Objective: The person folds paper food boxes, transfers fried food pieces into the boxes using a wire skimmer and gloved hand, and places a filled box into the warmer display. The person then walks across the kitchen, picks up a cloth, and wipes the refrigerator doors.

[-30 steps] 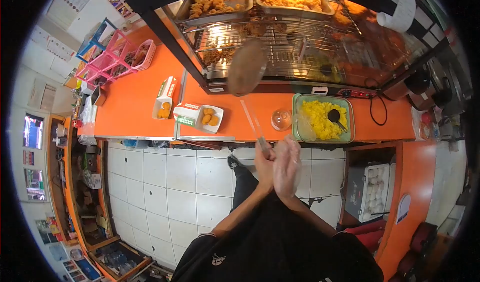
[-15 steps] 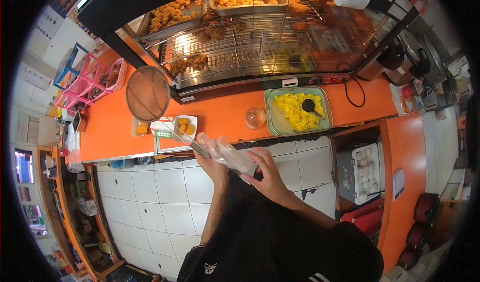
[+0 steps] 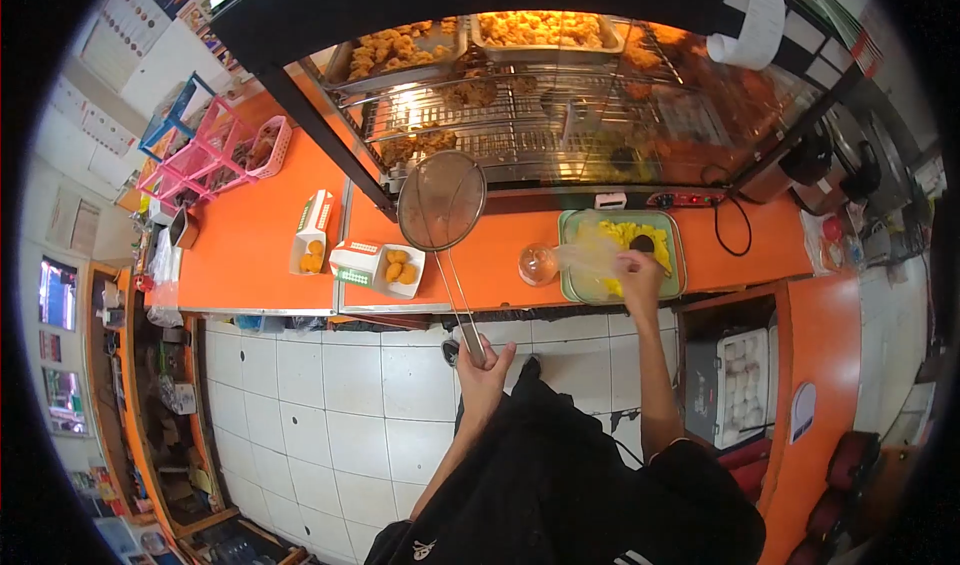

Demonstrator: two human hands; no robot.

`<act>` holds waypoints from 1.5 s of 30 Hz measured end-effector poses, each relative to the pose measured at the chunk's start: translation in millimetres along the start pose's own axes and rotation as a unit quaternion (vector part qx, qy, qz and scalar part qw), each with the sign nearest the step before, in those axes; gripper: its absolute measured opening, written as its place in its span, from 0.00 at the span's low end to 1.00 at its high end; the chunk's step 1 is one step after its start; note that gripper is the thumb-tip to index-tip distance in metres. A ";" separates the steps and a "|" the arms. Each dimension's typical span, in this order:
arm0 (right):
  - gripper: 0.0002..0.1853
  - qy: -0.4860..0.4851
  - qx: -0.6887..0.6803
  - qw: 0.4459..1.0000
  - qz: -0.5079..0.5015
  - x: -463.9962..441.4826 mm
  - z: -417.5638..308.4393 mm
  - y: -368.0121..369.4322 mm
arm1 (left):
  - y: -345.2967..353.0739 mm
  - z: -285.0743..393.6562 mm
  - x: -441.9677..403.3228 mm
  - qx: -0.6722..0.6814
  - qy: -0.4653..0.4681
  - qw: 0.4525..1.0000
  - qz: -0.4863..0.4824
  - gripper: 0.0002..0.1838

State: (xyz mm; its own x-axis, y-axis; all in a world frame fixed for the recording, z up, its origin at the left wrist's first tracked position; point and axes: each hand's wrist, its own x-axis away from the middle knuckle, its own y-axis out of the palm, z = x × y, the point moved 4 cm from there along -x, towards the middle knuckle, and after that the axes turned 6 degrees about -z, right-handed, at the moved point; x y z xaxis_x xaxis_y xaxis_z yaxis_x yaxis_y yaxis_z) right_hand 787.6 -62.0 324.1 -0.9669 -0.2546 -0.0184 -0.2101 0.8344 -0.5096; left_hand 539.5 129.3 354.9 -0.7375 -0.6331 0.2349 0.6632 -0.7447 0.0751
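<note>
My left hand (image 3: 483, 370) is closed around the handle of a round wire-mesh strainer (image 3: 442, 200), its mesh raised in front of the warmer. My right hand (image 3: 640, 273) is over the green tray (image 3: 680, 265), fingers pinched on a crumpled clear plastic bag (image 3: 585, 256). Yellow food pieces (image 3: 620, 233) and a dark round scoop (image 3: 642, 245) are in the tray, partly hidden by the hand and plastic. Left of the tray is a clear round container (image 3: 538, 264). Two paper boxes (image 3: 355, 262) hold fried balls (image 3: 400, 267) on the orange counter.
A glass food warmer (image 3: 500, 115) with trays of fried food stands behind the counter (image 3: 240, 255). Pink baskets (image 3: 268, 150) are at the left, and a black cable (image 3: 735, 235) lies at the right. Eggs (image 3: 742, 385) sit in a crate under the side counter.
My right hand has moved away from my left, forward and right to the tray, taking the plastic along. The strainer has swung more upright in my left hand. The view has shifted.
</note>
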 end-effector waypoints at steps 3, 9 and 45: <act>0.10 -0.011 0.151 0.986 0.068 -32.1 76.3 -16.5 | -12.0 -1.2 2.4 0.039 -0.026 0.999 0.019 0.17; 0.27 0.117 -0.011 0.986 -0.118 -47.1 89.0 -18.0 | -47.4 -12.5 3.4 0.037 -0.059 0.994 0.079 0.15; 0.25 0.111 -0.024 0.943 -0.313 22.8 -49.0 414.3 | -257.7 -26.1 -37.8 0.137 -0.063 0.958 0.244 0.14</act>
State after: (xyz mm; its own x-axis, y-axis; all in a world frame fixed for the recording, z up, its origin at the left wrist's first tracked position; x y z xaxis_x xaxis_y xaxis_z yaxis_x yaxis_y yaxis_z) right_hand 671.4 301.8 154.7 -0.6561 -0.6003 0.4574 -0.7514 0.5765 -0.3212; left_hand 393.2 339.6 301.5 -0.3208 -0.8485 0.4208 0.9466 -0.2718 0.1737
